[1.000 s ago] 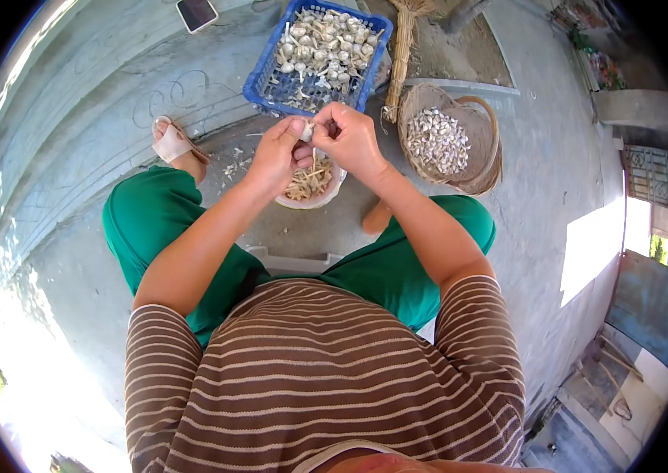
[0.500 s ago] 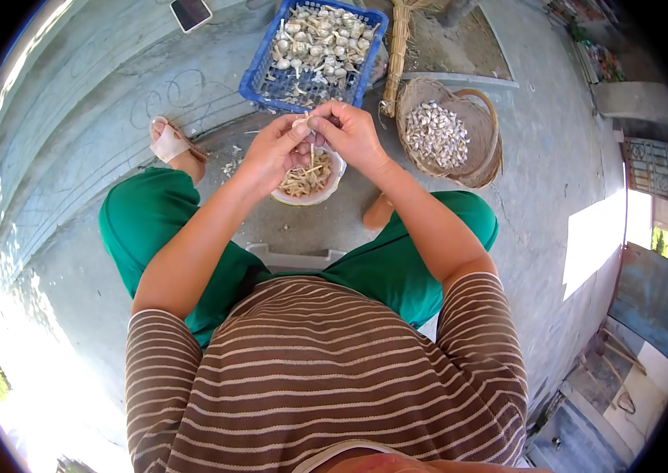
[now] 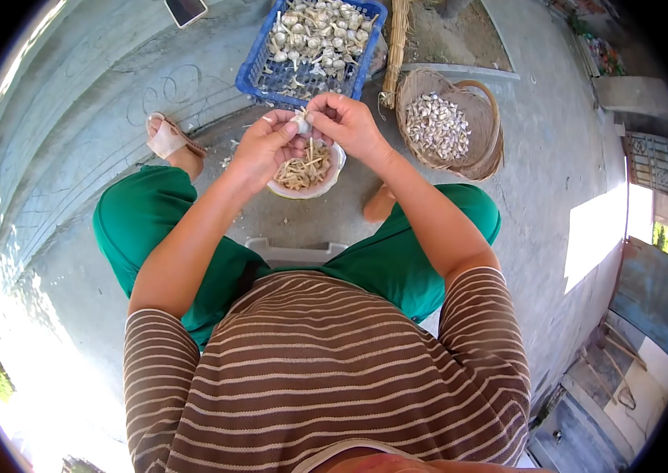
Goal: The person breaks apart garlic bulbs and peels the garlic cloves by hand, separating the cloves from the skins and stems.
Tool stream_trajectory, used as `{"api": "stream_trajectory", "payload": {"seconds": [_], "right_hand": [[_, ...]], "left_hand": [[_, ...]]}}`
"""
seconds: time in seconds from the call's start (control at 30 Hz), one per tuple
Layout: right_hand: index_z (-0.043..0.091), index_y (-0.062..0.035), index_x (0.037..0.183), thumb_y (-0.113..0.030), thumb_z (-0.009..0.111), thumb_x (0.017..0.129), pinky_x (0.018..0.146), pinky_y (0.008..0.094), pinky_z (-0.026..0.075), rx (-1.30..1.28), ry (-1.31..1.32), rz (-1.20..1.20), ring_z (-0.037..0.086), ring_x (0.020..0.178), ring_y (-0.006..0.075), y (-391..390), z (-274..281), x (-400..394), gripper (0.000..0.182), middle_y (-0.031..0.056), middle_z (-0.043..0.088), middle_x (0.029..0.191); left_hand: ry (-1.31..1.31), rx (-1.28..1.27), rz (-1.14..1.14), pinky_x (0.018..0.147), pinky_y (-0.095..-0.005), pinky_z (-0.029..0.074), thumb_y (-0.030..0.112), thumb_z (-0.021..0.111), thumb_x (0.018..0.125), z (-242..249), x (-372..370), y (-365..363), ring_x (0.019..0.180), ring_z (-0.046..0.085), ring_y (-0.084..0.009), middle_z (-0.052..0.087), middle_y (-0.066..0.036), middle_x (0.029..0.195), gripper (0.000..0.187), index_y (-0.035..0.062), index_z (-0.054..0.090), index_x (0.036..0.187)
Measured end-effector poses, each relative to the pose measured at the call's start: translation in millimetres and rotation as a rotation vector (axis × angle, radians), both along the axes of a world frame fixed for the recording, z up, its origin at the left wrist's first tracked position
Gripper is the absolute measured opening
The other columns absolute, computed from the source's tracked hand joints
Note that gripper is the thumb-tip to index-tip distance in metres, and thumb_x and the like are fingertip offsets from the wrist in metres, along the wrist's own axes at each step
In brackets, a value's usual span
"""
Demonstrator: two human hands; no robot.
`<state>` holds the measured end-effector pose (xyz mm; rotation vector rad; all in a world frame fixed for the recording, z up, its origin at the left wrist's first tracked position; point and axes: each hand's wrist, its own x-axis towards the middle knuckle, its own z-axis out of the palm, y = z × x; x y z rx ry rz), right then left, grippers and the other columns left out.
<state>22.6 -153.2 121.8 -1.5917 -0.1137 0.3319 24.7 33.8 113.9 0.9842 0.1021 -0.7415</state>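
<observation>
Between both hands is a whitish garlic bulb (image 3: 301, 124), held just above a bowl. My left hand (image 3: 265, 147) pinches it from the left with thumb and fingers. From the right, the thumb and bent fingers of my right hand (image 3: 347, 132) close on the same bulb. Below them stands the white bowl (image 3: 337, 170), holding dry, pale garlic stems (image 3: 302, 172). Just beyond the hands lies a blue plastic crate (image 3: 248, 77) with many garlic bulbs (image 3: 322, 35). Fingers partly cover the bulb.
Right of the bowl, a wicker basket (image 3: 496, 142) holds loose garlic cloves (image 3: 436, 126). A straw broom (image 3: 395, 55) lies between crate and basket. A phone (image 3: 186, 10) is on the step at upper left. My sandalled foot (image 3: 167, 139) rests left of the bowl.
The bulb now shows more clearly between the fingertips, and the stem that hung below the hands is less distinct. Both hands have shifted slightly left and up.
</observation>
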Motion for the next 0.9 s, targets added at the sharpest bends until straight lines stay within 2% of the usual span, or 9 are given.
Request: {"api": "stream_trajectory", "payload": {"seconds": [0.1,0.2,0.4,0.47,0.6,0.7,0.77,0.87,0.9], "right_hand": [[0.061,-0.0025,0.096,-0.006,0.062,0.083,0.055,0.0211,0.048,-0.003,-0.125,-0.039,0.057,0.064,0.0073,3,0,-1,0.014,0.0025,0.060,0.080],[0.064,-0.0037,0.093,-0.006,0.065,0.080,0.056,0.0213,0.049,-0.128,-0.470,-0.036,0.058,0.066,0.0077,3,-11,0,0.013,0.0026,0.060,0.083],[0.063,-0.0003,0.086,-0.004,0.065,0.079,0.056,0.0217,0.050,-0.089,-0.398,-0.096,0.059,0.063,0.0083,10,-14,-6,0.009,0.0038,0.060,0.077],[0.061,0.0017,0.084,-0.004,0.061,0.081,0.054,0.0214,0.050,0.072,-0.069,-0.108,0.059,0.060,0.0091,11,-11,-9,0.006,0.0045,0.061,0.074],[0.058,0.0030,0.088,-0.005,0.057,0.086,0.054,0.0216,0.051,0.134,0.065,-0.128,0.060,0.061,0.0091,7,-31,-5,0.008,0.0046,0.061,0.077],[0.058,0.0015,0.091,-0.006,0.058,0.085,0.052,0.0229,0.050,0.008,0.088,-0.131,0.059,0.058,0.0082,7,-60,-6,0.009,0.0046,0.061,0.076],[0.057,-0.0025,0.093,-0.003,0.057,0.078,0.065,0.0314,0.053,-0.486,-0.218,0.074,0.063,0.071,0.0196,6,-89,-10,0.014,0.0085,0.062,0.078],[0.060,-0.0041,0.097,-0.004,0.057,0.077,0.065,0.0334,0.051,-0.654,-0.532,0.196,0.063,0.073,0.0261,5,-120,-20,0.020,0.0127,0.062,0.082],[0.062,-0.0060,0.098,-0.004,0.056,0.075,0.072,0.0358,0.050,-0.734,-0.458,0.231,0.061,0.083,0.0335,6,-123,-23,0.024,0.0145,0.063,0.088]], "left_hand": [[0.004,-0.016,-0.003,0.073,-0.0267,0.048,0.011,0.053,0.091,-3,2,3,0.078,0.054,-0.0115,0.056,-0.003,0.092,0.018,0.0019,0.051,0.106],[-0.020,0.084,0.034,0.075,-0.0260,0.048,0.012,0.054,0.091,1,-1,0,0.082,0.055,-0.0113,0.057,-0.004,0.095,0.021,0.0008,0.053,0.108],[-0.206,0.251,-0.006,0.076,-0.0257,0.047,0.006,0.058,0.085,-1,-3,1,0.087,0.055,-0.0108,0.060,-0.005,0.098,0.030,-0.0007,0.055,0.114],[-0.272,0.366,-0.068,0.079,-0.0263,0.045,0.004,0.059,0.083,-1,-3,3,0.087,0.055,-0.0110,0.061,-0.004,0.097,0.032,-0.0004,0.056,0.115],[-0.335,0.346,-0.062,0.081,-0.0265,0.044,0.004,0.057,0.084,1,-6,4,0.088,0.054,-0.0109,0.060,-0.004,0.098,0.033,0.0026,0.056,0.118],[-0.310,0.406,0.024,0.077,-0.0268,0.045,0.002,0.057,0.083,6,-5,5,0.086,0.057,-0.0127,0.061,-0.007,0.097,0.032,-0.0006,0.055,0.115],[-0.294,0.373,0.091,0.082,-0.0279,0.044,0.003,0.053,0.087,5,-3,6,0.092,0.057,-0.0145,0.058,-0.004,0.100,0.031,0.0064,0.052,0.118],[-0.262,0.358,0.054,0.082,-0.0286,0.045,0.003,0.051,0.089,3,-1,9,0.091,0.057,-0.0153,0.057,-0.005,0.100,0.029,0.0050,0.049,0.117],[-0.267,0.358,0.057,0.082,-0.0286,0.045,0.003,0.051,0.089,2,-1,10,0.091,0.057,-0.0153,0.057,-0.005,0.100,0.029,0.0050,0.049,0.117]]}}
